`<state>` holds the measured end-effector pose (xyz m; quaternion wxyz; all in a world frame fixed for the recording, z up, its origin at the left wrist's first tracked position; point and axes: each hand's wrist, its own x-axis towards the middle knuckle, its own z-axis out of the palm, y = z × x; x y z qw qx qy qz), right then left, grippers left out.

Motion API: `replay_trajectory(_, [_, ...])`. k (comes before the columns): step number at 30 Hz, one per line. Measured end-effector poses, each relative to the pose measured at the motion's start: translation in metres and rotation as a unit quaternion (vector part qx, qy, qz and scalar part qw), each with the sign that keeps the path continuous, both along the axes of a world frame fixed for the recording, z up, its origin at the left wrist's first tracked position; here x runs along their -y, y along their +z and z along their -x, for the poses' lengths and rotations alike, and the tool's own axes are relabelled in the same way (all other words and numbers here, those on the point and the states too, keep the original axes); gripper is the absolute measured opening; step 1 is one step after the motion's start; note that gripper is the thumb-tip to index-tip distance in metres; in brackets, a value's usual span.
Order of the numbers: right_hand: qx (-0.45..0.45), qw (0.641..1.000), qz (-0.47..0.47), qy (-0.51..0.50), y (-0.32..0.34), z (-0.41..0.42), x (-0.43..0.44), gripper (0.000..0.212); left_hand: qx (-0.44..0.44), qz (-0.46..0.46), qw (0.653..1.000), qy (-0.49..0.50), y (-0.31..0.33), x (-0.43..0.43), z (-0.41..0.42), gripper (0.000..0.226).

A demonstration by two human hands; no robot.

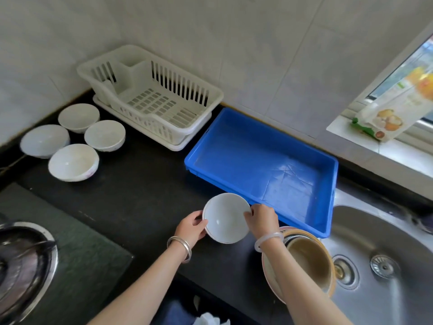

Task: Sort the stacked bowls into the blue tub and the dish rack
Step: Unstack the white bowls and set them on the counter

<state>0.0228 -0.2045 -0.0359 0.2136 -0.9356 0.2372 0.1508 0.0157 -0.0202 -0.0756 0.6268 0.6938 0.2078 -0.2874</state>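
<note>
Hidden: the stacked bowls (309,259), at the near right corner of the blue tub (246,156) on the rim of the sink (386,231), are partly covered by the right arm; I cannot tell how many there are.
Cut off: the stove (23,261), well to the left of the tub, runs off the frame's edge.
Unclear: whether the white bowl (226,218) touches the desk (140,184) or is held just above it.
White bowl: mouth up, just in front of the tub's near wall, between both hands.
Left hand (191,227): fingers curled round the bowl's left rim, gripping it.
Right hand (262,220): fingers curled over the bowl's right rim, gripping it.
Dish rack (152,97): just beside the tub's far left corner, against the wall.
Four white bowls (73,161): clustered mouth up on the desk, well to the left of the tub, beyond the rack.
</note>
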Motion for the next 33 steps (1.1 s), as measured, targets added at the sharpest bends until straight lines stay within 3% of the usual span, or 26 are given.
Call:
replay_trajectory(6, [0.038, 0.999, -0.01, -0.004, 0.01, 0.006, 0.006, 0.045, -0.045, 0.059, 0.996, 0.044, 0.001, 0.003, -0.002, 0.04])
replay_trajectory(10, [0.061, 0.995, -0.059, -0.046, 0.017, 0.005, 0.021, 0.034, -0.068, 0.108, 0.99, 0.064, 0.0, 0.002, -0.002, 0.043])
replay_trajectory(22, [0.122, 0.966, -0.215, -0.074, 0.034, -0.021, 0.002, 0.034, -0.032, 0.1, 0.98, 0.166, 0.014, -0.046, -0.014, 0.041])
replay_trajectory(33, [0.061, 0.942, -0.329, -0.033, 0.025, -0.091, -0.092, 0.02, 0.013, 0.094, 0.913, 0.397, 0.02, -0.16, -0.018, 0.04])
